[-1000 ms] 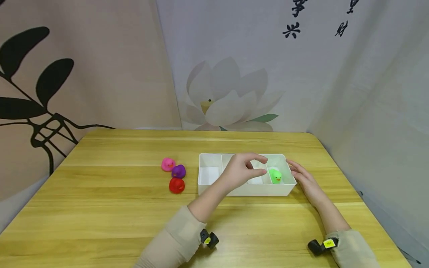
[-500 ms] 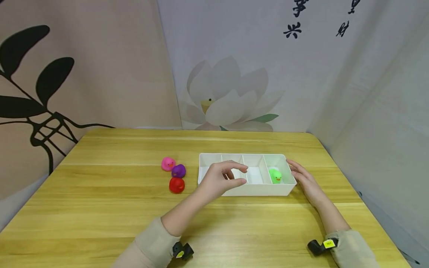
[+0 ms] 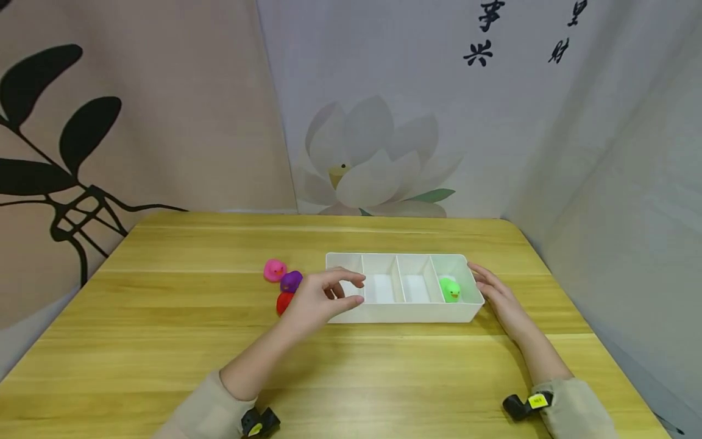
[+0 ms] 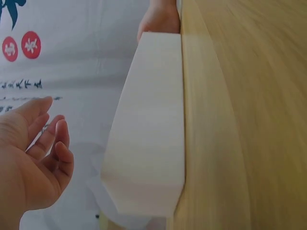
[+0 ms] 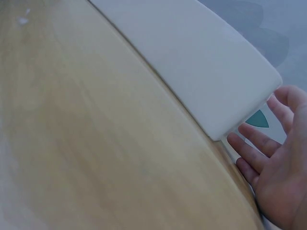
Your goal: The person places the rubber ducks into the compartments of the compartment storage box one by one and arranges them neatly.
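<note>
From where I stand, the left hand (image 3: 320, 297) hangs in the air by the left end of the white box (image 3: 411, 313), its grip released: thumb and forefinger parted, the other fingers loosely bent, holding nothing. The right hand (image 3: 501, 299) is at the opposite end, fingertips against the box's right wall; its grip is relaxed too, the fingers laid there and not wrapped round it.

The box sits on the wooden bench (image 3: 164, 366), split by 3 dividers into 4 compartments in a row. A green duck (image 3: 451, 289) sits in the rightmost compartment, its bill towards the near side.

Left of the box, 3 more toys lie close together on the bench: a pink duck (image 3: 275, 270) farthest back, a purple toy (image 3: 291, 281) next to it, and a red toy (image 3: 283, 302) nearest, partly hidden behind the left hand. Behind the bench hangs a pale cloth (image 3: 373, 49) printed with a lotus
</note>
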{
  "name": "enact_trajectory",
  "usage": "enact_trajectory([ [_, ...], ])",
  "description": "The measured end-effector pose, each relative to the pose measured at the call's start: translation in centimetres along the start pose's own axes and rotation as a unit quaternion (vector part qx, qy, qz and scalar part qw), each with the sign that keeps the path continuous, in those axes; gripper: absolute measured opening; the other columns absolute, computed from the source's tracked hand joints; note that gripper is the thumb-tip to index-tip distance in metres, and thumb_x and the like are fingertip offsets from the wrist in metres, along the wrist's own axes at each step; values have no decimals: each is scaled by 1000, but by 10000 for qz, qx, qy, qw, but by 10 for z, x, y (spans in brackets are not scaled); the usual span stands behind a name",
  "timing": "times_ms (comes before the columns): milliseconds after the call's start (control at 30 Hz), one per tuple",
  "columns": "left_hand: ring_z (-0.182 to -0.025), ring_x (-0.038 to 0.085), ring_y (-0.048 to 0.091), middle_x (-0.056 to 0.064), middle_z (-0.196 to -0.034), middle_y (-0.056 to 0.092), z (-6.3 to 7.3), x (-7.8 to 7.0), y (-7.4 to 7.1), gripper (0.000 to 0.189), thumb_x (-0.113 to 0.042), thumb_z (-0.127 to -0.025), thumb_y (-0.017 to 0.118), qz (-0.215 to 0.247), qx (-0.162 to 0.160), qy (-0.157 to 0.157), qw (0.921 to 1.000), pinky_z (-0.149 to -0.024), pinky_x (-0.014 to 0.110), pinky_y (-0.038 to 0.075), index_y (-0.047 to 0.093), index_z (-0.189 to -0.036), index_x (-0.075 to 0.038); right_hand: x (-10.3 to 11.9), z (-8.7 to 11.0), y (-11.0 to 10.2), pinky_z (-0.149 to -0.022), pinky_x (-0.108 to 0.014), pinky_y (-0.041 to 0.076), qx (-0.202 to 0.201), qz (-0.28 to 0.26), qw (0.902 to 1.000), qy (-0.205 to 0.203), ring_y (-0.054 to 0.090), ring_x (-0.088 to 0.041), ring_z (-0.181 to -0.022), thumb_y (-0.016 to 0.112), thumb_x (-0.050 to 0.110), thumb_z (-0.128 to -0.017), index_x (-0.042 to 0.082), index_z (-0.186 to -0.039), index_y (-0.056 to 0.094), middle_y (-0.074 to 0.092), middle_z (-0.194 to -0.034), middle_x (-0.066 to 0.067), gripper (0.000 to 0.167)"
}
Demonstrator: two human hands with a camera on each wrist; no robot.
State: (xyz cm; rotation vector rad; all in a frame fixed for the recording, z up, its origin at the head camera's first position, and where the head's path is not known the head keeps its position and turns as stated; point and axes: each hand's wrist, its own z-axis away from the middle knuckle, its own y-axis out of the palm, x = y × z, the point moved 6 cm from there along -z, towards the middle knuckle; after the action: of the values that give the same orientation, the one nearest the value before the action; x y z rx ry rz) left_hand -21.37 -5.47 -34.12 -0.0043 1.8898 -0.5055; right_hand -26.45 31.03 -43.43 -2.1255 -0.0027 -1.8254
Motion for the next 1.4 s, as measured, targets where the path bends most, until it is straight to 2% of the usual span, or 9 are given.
enact_trajectory([
  [167, -65, 19, 56, -5, -98, 69, 8, 9, -18, 24, -13, -81, 78, -175, -260, 111, 9994, -53, 27, 45, 74, -104, -19, 0, 0, -1, -95, -13, 31, -8, 21, 10000, 16, 38, -8, -124, 39, 25, -105, 9, -150, 30, 32, -143, -27, 49],
  [333, -63, 20, 54, -2, -97, 69, 17, 18, -35, 26, -8, -79, 79, -252, -439, 104, 9987, -53, 28, 45, 74, -103, -15, -2, 1, -1, -95, -12, 31, 18, 32, 10000, 40, 37, -13, -126, 38, 25, -105, 10, -150, 30, 33, -143, -27, 48],
  [633, -67, 19, 53, 6, -94, 66, 29, 37, -61, 27, -9, -78, 80, -314, -641, -165, 9973, -54, 26, 47, 73, -104, -7, -3, 1, -1, -95, -12, 31, 22, 23, 10000, 32, 37, -12, -126, 38, 25, -105, 10, -150, 30, 32, -143, -27, 48],
  [733, -68, 20, 54, 7, -95, 67, 32, 43, -68, 26, -12, -78, 80, -419, -701, -353, 9960, -55, 26, 47, 73, -103, -8, -2, 1, 0, -95, -13, 31, 3, -4, 10000, 26, 38, -11, -125, 38, 25, -105, 9, -150, 30, 34, -143, -24, 48],
  [800, -67, 21, 53, 8, -91, 67, 34, 47, -72, 25, -12, -79, 80, -513, -741, -510, 9946, -54, 26, 46, 73, -102, -8, -2, 0, 0, -95, -13, 31, 4, 13, 10000, 20, 39, -9, -124, 38, 24, -105, 9, -150, 30, 35, -142, -22, 48],
  [1000, -66, 20, 51, 8, -72, 55, 42, 64, -83, 29, -12, -81, 78, -816, -698, -1003, 9891, -48, 25, 40, 71, -108, -5, -3, 0, 0, -95, -13, 31, -33, 33, 10000, 31, 39, -9, -124, 39, 24, -105, 9, -150, 31, 36, -142, -22, 48],
  [1167, -66, 22, 54, 8, -75, 60, 44, 76, -86, 33, -11, -81, 77, -908, -527, -1157, 9877, -47, 26, 43, 69, -113, -4, -2, 0, 0, -95, -13, 31, -24, 29, 10000, 26, 38, -11, -125, 39, 25, -104, 9, -150, 31, 34, -143, -24, 49],
  [1400, -63, 31, 59, 10, -79, 63, 44, 91, -87, 35, -9, -83, 75, -794, -388, -1248, 9882, -47, 32, 48, 67, -116, -3, -1, 0, 0, -95, -13, 31, 23, -6, 10000, -49, 39, -8, -124, 39, 25, -105, 9, -150, 31, 36, -142, -22, 48],
])
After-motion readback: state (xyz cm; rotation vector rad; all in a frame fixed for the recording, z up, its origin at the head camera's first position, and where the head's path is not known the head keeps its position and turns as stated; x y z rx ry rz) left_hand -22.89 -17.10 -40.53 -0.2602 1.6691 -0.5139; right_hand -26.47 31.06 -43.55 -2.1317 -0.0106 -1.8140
